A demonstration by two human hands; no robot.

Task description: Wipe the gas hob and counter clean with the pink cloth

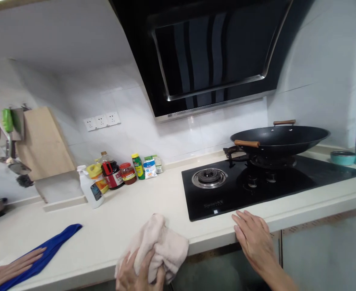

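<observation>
My left hand (140, 270) grips a crumpled pale pink towel (168, 246) at the front edge of the white counter (99, 238). Part of the towel lies on the countertop and part hangs over the edge. My right hand (253, 238) rests on the counter edge in front of the stove, its fingers stretched out and holding nothing. Just beyond those fingertips lies the black glass gas stove (226, 202). On the far left, another person's hand (23, 264) lies flat on a blue cloth (57, 240) on the counter.
A wok (281, 139) with wooden handles sits on the right burner, beneath a black range hood (211, 52). Along the wall stand a white spray bottle (91, 190), a dark sauce bottle (113, 173), a red-lidded jar (128, 173) and seasoning packets. A teal bowl (343, 158) stands right.
</observation>
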